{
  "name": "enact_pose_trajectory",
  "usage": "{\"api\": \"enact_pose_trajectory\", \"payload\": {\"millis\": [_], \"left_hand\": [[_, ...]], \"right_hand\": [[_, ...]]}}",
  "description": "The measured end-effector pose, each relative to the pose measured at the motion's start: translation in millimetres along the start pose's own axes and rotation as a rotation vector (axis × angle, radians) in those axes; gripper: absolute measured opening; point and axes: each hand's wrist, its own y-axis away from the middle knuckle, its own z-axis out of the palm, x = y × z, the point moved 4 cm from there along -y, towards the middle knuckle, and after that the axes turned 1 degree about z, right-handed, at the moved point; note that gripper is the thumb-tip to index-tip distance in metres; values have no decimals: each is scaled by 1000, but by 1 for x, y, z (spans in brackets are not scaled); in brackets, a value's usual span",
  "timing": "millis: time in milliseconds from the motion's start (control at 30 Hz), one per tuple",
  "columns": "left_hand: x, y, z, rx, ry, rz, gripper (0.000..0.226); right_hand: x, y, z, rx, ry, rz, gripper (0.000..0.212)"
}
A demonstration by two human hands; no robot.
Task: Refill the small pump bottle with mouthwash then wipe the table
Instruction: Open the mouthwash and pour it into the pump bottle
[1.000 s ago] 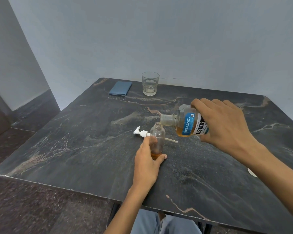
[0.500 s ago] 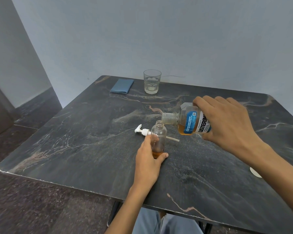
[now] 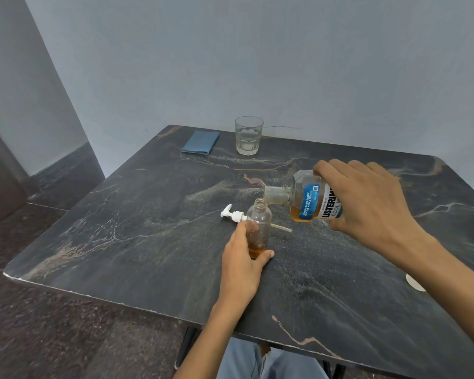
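left hand reaching in from the near table edge, forearm angled up and slightly right, fingers and thumb wrapped round the lower part of the small pump bottle, thumb tip at its base. bottle upright on the dark marble table, near the middle, neck uncapped, a shallow layer of amber liquid at the bottom.

right hand coming in from the right, forearm stretched diagonally across the tabletop, palm down, fingers curled over the top of the mouthwash bottle and thumb beneath. mouthwash bottle held off the table and tipped nearly level, open neck pointing left, just above and beside the small bottle's mouth; amber liquid pooled along its lower side. no stream discernible between the two necks.

by count: two bottles, two hands. one white pump head with its dip tube lying flat on the table just behind the small bottle. one folded blue cloth and one clear glass side by side at the far edge. one pale round object near the right forearm, partly hidden, kind unclear.
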Motion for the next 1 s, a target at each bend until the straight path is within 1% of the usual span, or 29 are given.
{"api": "enact_pose_trajectory", "payload": {"millis": [200, 1000], "left_hand": [[0, 1, 0, 0, 12, -5, 45], [-2, 0, 1, 7, 15, 5, 47]], "right_hand": [[-2, 0, 1, -42, 6, -3, 78], [0, -1, 1, -17, -16, 0, 82]]}}
